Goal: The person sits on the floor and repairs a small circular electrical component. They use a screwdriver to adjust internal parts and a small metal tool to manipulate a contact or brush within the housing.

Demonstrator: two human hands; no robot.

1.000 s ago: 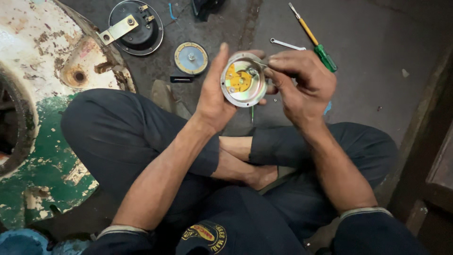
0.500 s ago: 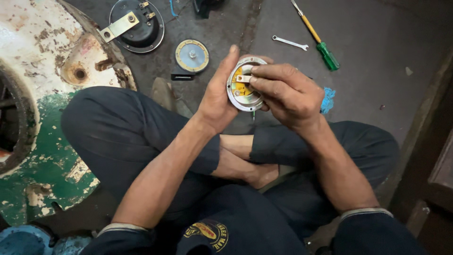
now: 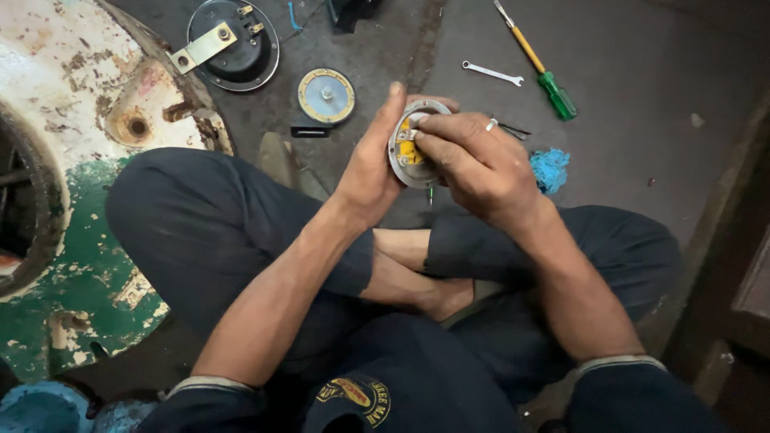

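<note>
1. Round metal disc part (image 3: 411, 152) with yellow insert held upright above the crossed legs, open face turned toward the right hand (image 3: 481, 164).
2. Left hand (image 3: 370, 164) closed around the disc part's left rim and back: palm behind, thumb up along the edge, fingertips showing over the top. Firm cradle, nothing else in it.
3. Right hand directly right of the disc part, touching it; fingers (image 3: 437, 136) curled inward, tips pressed onto the yellow centre. Pinched nearly closed; whether a small piece or tool sits between the tips cannot be told. Thin dark shaft pokes out just below the disc part.
4. Key relation: disc face lies left of the right fingertips, flat axis roughly vertical, so the right hand works sideways into it while the left only steadies. Both hands in contact; right nearer the insert.
5. Beyond the disc part on the floor: small round blue-and-brass cap (image 3: 326, 95), well apart up-left; black round housing with bracket (image 3: 234, 44) farther up-left.
6. Up-right of the disc part: small spanner (image 3: 492, 74), green-handled screwdriver (image 3: 536, 61), both well apart.
7. Blue rag (image 3: 550, 168) just right of the right hand.
8. Far left: large rusted white-green drum (image 3: 76, 160).
9. Nothing between hands and disc part.
</note>
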